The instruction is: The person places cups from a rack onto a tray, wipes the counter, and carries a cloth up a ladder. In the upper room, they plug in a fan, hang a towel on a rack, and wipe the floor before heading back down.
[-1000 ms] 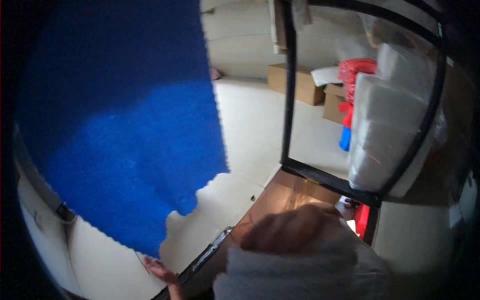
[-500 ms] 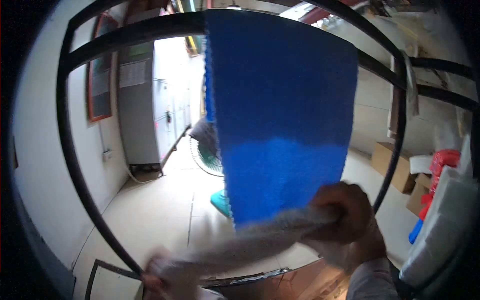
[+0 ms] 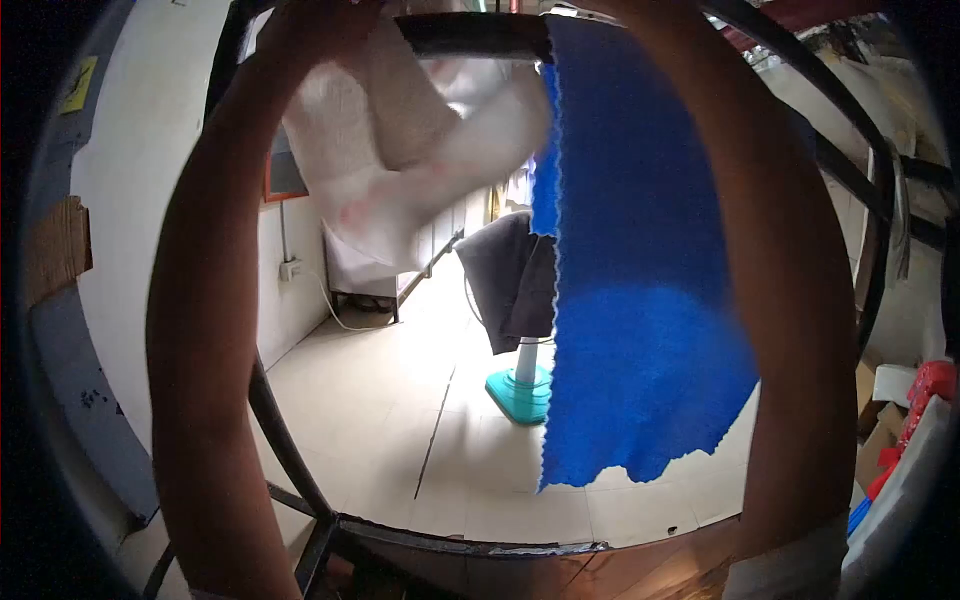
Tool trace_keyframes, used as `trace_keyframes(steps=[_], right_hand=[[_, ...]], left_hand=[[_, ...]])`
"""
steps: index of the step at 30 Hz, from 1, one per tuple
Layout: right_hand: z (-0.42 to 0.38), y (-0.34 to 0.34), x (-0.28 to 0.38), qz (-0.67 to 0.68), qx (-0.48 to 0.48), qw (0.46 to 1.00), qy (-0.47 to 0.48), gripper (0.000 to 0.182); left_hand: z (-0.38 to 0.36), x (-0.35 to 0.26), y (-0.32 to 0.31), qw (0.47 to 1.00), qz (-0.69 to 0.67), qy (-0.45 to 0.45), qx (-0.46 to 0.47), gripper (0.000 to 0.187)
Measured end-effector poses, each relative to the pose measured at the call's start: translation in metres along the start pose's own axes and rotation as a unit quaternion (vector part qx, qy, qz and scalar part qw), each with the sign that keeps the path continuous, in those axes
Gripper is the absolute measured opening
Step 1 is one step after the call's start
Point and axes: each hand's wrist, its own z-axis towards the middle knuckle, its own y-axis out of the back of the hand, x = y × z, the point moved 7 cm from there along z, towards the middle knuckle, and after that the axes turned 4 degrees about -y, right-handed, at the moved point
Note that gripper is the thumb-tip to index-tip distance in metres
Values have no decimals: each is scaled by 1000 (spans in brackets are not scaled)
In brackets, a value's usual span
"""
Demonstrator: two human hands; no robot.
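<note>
Both my arms are raised toward the top of the head view. My left hand [image 3: 340,22], partly cut off and blurred, is closed on a whitish cloth [image 3: 430,190]. The cloth hangs in loose folds beside the black metal bar [image 3: 470,38], with faint reddish marks on it. At the top edge my right hand [image 3: 610,6] is almost wholly cut off, so its fingers do not show. Its forearm crosses in front of a blue cloth [image 3: 640,250] draped over the bar, ragged along its left side and bottom.
Behind the frame are a fan stand with a green base [image 3: 520,395] and dark fabric [image 3: 510,270] over it. A wall socket [image 3: 291,270] is at left. Red plastic [image 3: 930,390] and cardboard [image 3: 880,440] lie at right, and a brown surface [image 3: 500,575] below.
Both hands have risen from low in front of the blue cloth to the top of the view. The whitish cloth, stretched between them before, now hangs at upper left. The view has shifted left.
</note>
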Motion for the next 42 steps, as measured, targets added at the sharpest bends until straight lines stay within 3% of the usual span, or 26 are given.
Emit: trace_keyframes(steps=[4, 6, 9, 11, 13, 15, 18, 19, 20, 22, 23, 24, 25, 26, 28, 29, 31, 32, 33, 34, 36, 37, 38, 39, 40, 42], right_hand=[[-66, 33, -17, -141, 2, 990, -12, 37], [-123, 75, -27, -159, -161, 974, -15, 31], [-232, 142, -86, -290, -272, 901, -174, 58], [-311, 127, -134, -266, -190, 869, -371, 71], [-353, 84, -124, -163, -84, 861, -475, 69], [-347, 66, -81, -117, -106, 872, -464, 57], [-366, 72, -69, -52, -146, 840, -520, 45], [-376, 74, -70, -30, -170, 830, -530, 45], [-385, 77, -69, -9, -193, 820, -539, 46], [-393, 47, -34, 14, -143, 804, -577, 49], [-411, 20, -15, 27, -12, 791, -611, 50], [-435, -16, 8, 179, 41, 825, -534, 30], [-475, -67, 47, 50, 273, 868, -413, 20], [-520, -114, 90, -56, 426, 877, -217, 17], [-587, -138, 181, -152, 445, 882, 13, 24], [-621, -148, 227, -197, 424, 875, 126, 29], [-685, -155, 246, -155, 378, 912, 44, 37], [-700, -143, 235, -20, 366, 920, -137, 38], [-722, -129, 223, 115, 337, 881, -313, 39], [-748, -115, 214, 242, 288, 796, -475, 40], [-806, -88, 218, 447, 142, 509, -722, 43], [-819, -76, 216, 448, 104, 437, -773, 38], [-831, -62, 215, 443, 55, 364, -818, 34], [-824, -49, 194, 397, -13, 360, -844, 24], [-810, -34, 168, 344, -55, 445, -825, 19], [-753, 1, 134, 278, 45, 472, -835, 13]], left_hand=[[9, 20, -34, 996, 79, 0, 30, 39], [10, 26, -46, 994, 105, 3, 31, 44], [5, 42, -52, 989, 146, 13, 23, 52], [-5, 48, -47, 985, 171, 20, 9, 57], [-10, 50, -45, 978, 203, 21, -34, 63], [-31, 38, -11, 971, 193, 34, -133, 68], [-84, -24, 58, 958, -128, 71, -245, 66], [-109, -73, 83, 940, -281, 65, -183, 63], [-133, -117, 79, 896, -425, 46, -116, 66], [-188, -207, 70, 735, -674, 77, 21, 77], [-199, -241, 78, 675, -732, 72, 60, 81], [-210, -276, 85, 609, -783, 73, 101, 85], [-222, -310, 93, 543, -824, 81, 143, 89], [-233, -329, 93, 513, -841, 62, 162, 83], [-265, -377, 82, 445, -876, -33, 184, 71], [-288, -388, 86, 340, -918, 12, 205, 63], [-341, -403, 95, 47, -955, 190, 224, 47], [-371, -408, 90, -34, -940, 254, 227, 40], [-399, -414, 75, -39, -926, 269, 262, 34], [-427, -420, 61, -46, -911, 284, 296, 29], [-479, -417, 31, -4, -880, 363, 307, 21], [-494, -399, 0, 271, -867, 302, 288, 18], [-498, -381, -19, 345, -856, 288, 255, 16], [-503, -363, -36, 420, -835, 278, 222, 14], [-507, -351, -51, 310, -868, 339, 190, 12], [-505, -320, -71, 487, -783, 319, 218, 12]])
